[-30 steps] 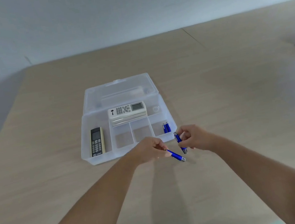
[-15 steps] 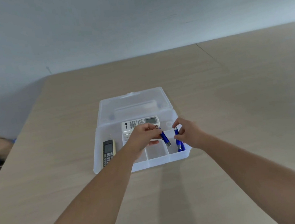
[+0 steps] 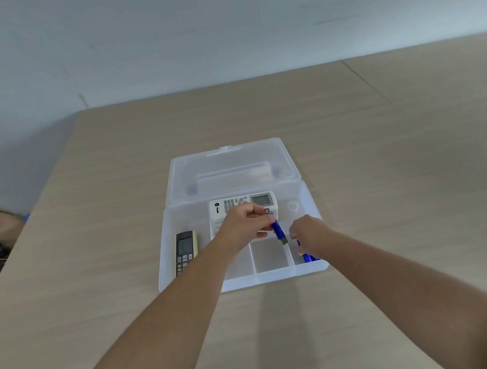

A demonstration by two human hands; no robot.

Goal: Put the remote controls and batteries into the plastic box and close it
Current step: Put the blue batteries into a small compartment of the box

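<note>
Batteries [image 3: 309, 257] half-hidden under right hand [image 3: 306, 232]

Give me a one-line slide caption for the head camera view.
Both hands over the open plastic box: left hand holds a blue battery, right hand lowers another into the right-hand compartment.

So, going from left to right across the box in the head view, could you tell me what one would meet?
Dark remote → white remote → blue battery in the left hand → right hand at the rightmost compartment.
</note>
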